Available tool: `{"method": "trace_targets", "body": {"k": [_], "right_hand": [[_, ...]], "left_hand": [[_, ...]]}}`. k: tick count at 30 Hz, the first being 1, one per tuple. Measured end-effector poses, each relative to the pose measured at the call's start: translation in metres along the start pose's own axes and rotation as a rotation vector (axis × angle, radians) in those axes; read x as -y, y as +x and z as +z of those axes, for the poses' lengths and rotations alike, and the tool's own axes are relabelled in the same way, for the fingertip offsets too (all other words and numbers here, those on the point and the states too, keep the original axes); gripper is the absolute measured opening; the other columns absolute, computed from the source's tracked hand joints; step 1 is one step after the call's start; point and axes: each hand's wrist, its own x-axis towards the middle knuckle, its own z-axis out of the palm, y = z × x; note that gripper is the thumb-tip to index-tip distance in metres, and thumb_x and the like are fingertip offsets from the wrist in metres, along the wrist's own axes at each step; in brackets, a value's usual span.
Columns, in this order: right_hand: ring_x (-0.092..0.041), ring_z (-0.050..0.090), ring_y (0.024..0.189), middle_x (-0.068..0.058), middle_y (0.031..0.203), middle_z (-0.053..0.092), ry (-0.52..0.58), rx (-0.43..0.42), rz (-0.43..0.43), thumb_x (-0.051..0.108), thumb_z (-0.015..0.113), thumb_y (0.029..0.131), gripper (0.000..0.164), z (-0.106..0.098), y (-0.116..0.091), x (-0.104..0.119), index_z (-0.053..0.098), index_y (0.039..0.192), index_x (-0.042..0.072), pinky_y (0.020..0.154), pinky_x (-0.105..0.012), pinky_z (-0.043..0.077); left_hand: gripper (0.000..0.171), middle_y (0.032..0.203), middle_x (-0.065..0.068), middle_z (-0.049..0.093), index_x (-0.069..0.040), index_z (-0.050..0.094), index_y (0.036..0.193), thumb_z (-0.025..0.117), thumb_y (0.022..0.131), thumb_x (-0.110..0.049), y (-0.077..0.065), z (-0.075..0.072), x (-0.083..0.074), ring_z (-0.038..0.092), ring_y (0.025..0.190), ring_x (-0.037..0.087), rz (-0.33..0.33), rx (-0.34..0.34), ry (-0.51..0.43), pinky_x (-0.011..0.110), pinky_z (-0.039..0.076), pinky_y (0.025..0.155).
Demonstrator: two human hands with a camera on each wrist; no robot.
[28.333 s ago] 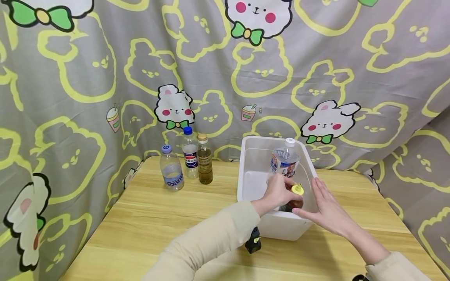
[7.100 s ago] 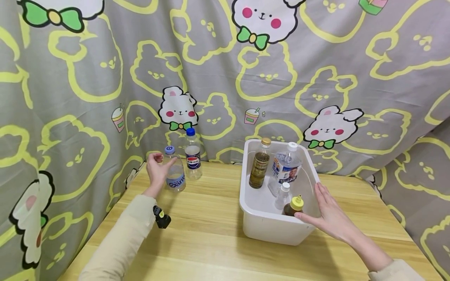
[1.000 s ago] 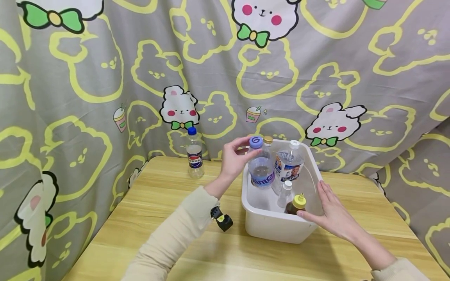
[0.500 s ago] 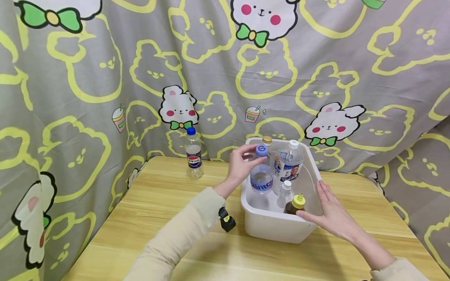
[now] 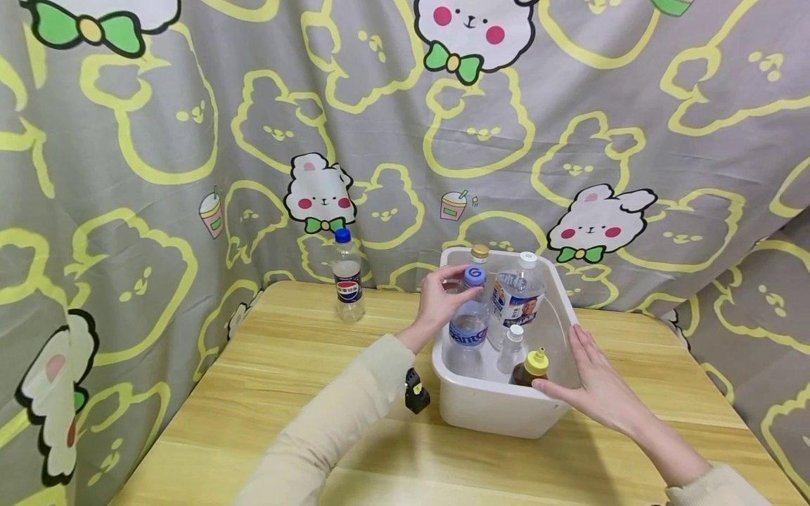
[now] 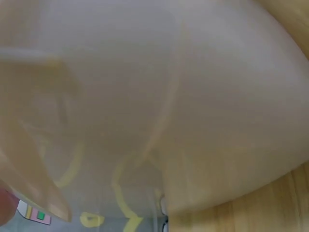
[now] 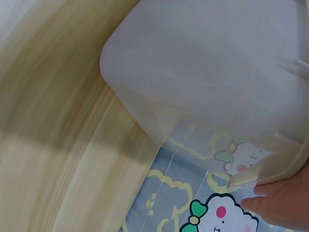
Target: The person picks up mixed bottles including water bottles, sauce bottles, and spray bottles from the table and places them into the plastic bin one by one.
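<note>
My left hand (image 5: 443,303) holds a clear water bottle (image 5: 468,330) by its neck, just under the purple cap. The bottle is upright inside the white plastic bin (image 5: 500,411), at its left side; whether its base touches the bin floor I cannot tell. My right hand (image 5: 601,379) rests on the bin's near right corner, fingers straight along the right side and thumb over the front rim. Beside that thumb stands a yellow-capped squeeze bottle (image 5: 535,367). The left wrist view shows mostly the bin's blurred wall (image 6: 120,96); the right wrist view shows its outside (image 7: 193,63) and some fingertips (image 7: 270,195).
Also in the bin are a large white-capped bottle (image 5: 517,299), a small clear bottle (image 5: 510,349) and a gold-capped bottle (image 5: 479,253), mostly hidden. A blue-capped Pepsi bottle (image 5: 349,281) stands on the wooden table (image 5: 285,365). A patterned curtain (image 5: 392,140) hangs behind.
The gold-capped bottle went from the table into the bin earlier. My left hand then brought the water bottle over from the left and lowered it inside. My right hand stays at the rim.
</note>
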Motion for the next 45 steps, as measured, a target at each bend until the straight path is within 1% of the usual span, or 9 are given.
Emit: {"method": "trace_targets", "body": {"k": [5, 11, 14, 20, 25, 30, 37, 45], "right_hand": [[-0.038, -0.006, 0.130, -0.026, 0.143, -0.002, 0.002, 0.001, 0.004, 0.054, 0.060, 0.076, 0.105, 0.000, 0.001, 0.000, 0.003, 0.137, -0.009, 0.098, -0.061, 0.010], [-0.038, -0.005, 0.130, -0.026, 0.143, -0.002, 0.000, -0.001, 0.004, 0.054, 0.060, 0.076, 0.105, 0.000, 0.001, -0.001, 0.003, 0.137, -0.009, 0.097, -0.062, 0.011], [-0.038, -0.005, 0.130, -0.026, 0.143, -0.002, 0.000, -0.001, 0.008, 0.054, 0.060, 0.076, 0.105, 0.000, 0.001, -0.001, 0.003, 0.137, -0.009, 0.096, -0.062, 0.012], [-0.038, -0.004, 0.130, -0.026, 0.143, -0.002, 0.002, -0.001, 0.007, 0.054, 0.060, 0.076, 0.104, 0.000, 0.001, -0.001, 0.003, 0.137, -0.009, 0.096, -0.062, 0.012], [-0.038, -0.004, 0.130, -0.026, 0.143, -0.001, 0.008, -0.006, 0.003, 0.053, 0.060, 0.076, 0.104, 0.001, 0.001, 0.000, 0.004, 0.137, -0.009, 0.096, -0.062, 0.012], [-0.037, -0.004, 0.131, -0.026, 0.143, -0.001, 0.002, -0.010, 0.000, 0.053, 0.061, 0.075, 0.104, 0.002, 0.000, 0.000, 0.004, 0.137, -0.009, 0.097, -0.061, 0.012], [-0.038, -0.004, 0.131, -0.026, 0.143, 0.000, 0.006, -0.017, -0.002, 0.052, 0.061, 0.076, 0.104, 0.002, 0.000, -0.001, 0.004, 0.137, -0.009, 0.096, -0.062, 0.013], [-0.037, -0.004, 0.131, -0.026, 0.143, -0.001, 0.005, -0.020, 0.000, 0.052, 0.061, 0.075, 0.104, 0.002, 0.000, -0.001, 0.004, 0.137, -0.009, 0.097, -0.061, 0.012]], "left_hand": [[0.039, 0.101, 0.010, 0.063, -0.001, 0.063, 0.106, 0.075, 0.069, -0.006, 0.003, 0.002, 0.006, 0.059, 0.087, 0.019, -0.021, 0.002, -0.001, 0.027, 0.049, 0.077], [0.039, 0.100, 0.010, 0.064, -0.001, 0.063, 0.105, 0.075, 0.069, -0.005, 0.007, 0.005, 0.012, 0.060, 0.086, 0.017, -0.049, 0.017, 0.023, 0.023, 0.049, 0.076], [0.039, 0.098, 0.008, 0.064, -0.001, 0.063, 0.105, 0.075, 0.069, -0.006, 0.009, 0.007, 0.012, 0.059, 0.086, 0.015, -0.064, 0.024, 0.039, 0.022, 0.048, 0.075], [0.038, 0.095, 0.008, 0.063, -0.002, 0.063, 0.105, 0.075, 0.069, -0.007, 0.010, 0.010, 0.011, 0.060, 0.083, 0.018, -0.082, 0.056, 0.066, 0.016, 0.048, 0.068], [0.038, 0.097, 0.007, 0.063, -0.003, 0.063, 0.106, 0.074, 0.070, -0.008, 0.009, 0.011, 0.013, 0.060, 0.084, 0.014, -0.093, 0.085, 0.091, 0.015, 0.048, 0.068], [0.037, 0.095, 0.008, 0.064, -0.003, 0.063, 0.104, 0.075, 0.069, -0.008, 0.009, 0.010, 0.014, 0.060, 0.082, 0.013, -0.106, 0.104, 0.101, 0.015, 0.048, 0.067], [0.037, 0.096, 0.008, 0.064, -0.003, 0.063, 0.104, 0.075, 0.070, -0.008, 0.009, 0.011, 0.016, 0.061, 0.082, 0.013, -0.103, 0.134, 0.131, 0.014, 0.048, 0.067], [0.037, 0.094, 0.009, 0.065, -0.001, 0.064, 0.103, 0.075, 0.068, -0.007, 0.010, 0.010, 0.018, 0.062, 0.083, 0.018, -0.087, 0.139, 0.128, 0.017, 0.049, 0.068]]}}
